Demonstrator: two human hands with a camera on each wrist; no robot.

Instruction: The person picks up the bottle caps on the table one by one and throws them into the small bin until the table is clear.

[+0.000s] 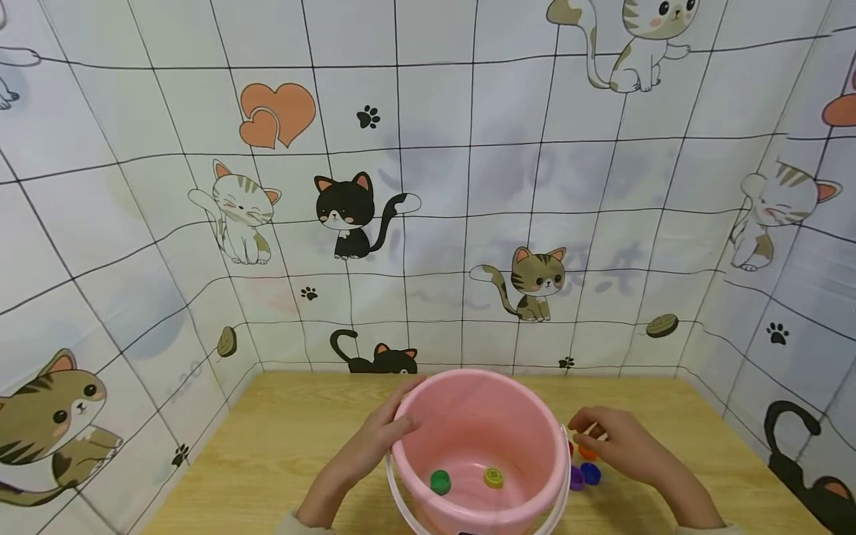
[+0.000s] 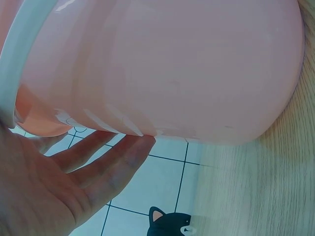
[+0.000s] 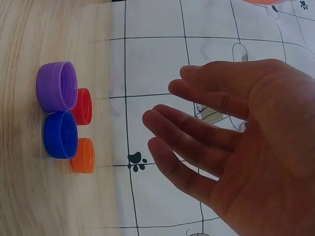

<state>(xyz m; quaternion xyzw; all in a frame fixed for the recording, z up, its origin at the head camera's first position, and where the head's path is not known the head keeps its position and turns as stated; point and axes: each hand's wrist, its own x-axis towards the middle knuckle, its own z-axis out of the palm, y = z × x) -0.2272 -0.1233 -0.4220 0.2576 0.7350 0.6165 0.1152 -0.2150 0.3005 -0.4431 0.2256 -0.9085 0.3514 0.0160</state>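
A pink bucket (image 1: 488,423) with a white handle (image 1: 403,505) stands on the wooden table. Inside, on its bottom, lie a green bottle cap (image 1: 440,482) and a yellow bottle cap (image 1: 493,477). My left hand (image 1: 374,438) grips the bucket's left rim, thumb over the edge and fingers along the outer wall. To the right of the bucket, my right hand (image 1: 622,442) hovers with loosely bent fingers and nothing held. Below it, a purple cap (image 3: 56,87), a red cap (image 3: 83,106), a blue cap (image 3: 60,135) and an orange cap (image 3: 82,156) sit close together on the table.
The light wooden tabletop (image 1: 267,438) extends on both sides of the bucket. White sheeting (image 1: 435,178) with grid lines and printed cats walls in the table at the back, left and right.
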